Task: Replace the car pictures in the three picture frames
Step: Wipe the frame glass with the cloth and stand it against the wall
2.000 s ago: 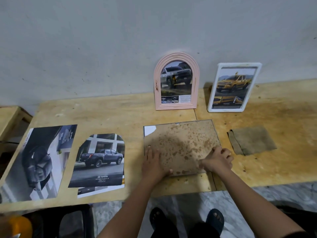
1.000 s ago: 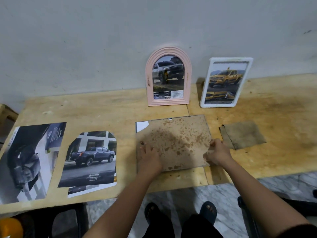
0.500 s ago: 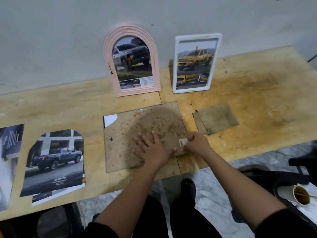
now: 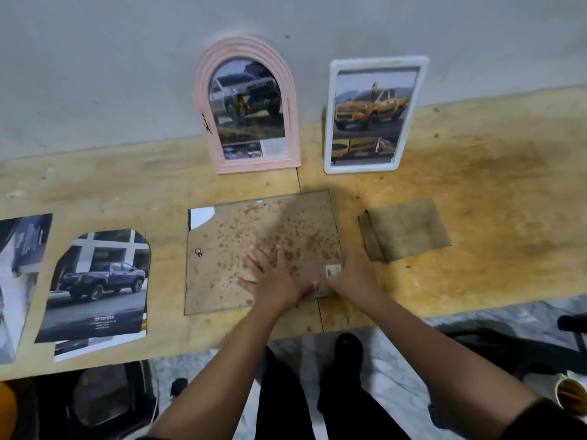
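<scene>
Pressing left hand (image 4: pixel 273 277) flat, fingers spread, on face-down picture frame (image 4: pixel 254 230) lying on table (image 4: pixel 476 185). Apparently pinching its lower-right corner with curled right hand (image 4: pixel 352 277). Shifted left hand rightward since one second ago.

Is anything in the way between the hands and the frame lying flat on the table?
Nothing visible is. The left hand lies flat on the back of the face-down frame, and the right hand grips its near right corner. The brown cloth lies off to the right, not on the frame.
</scene>
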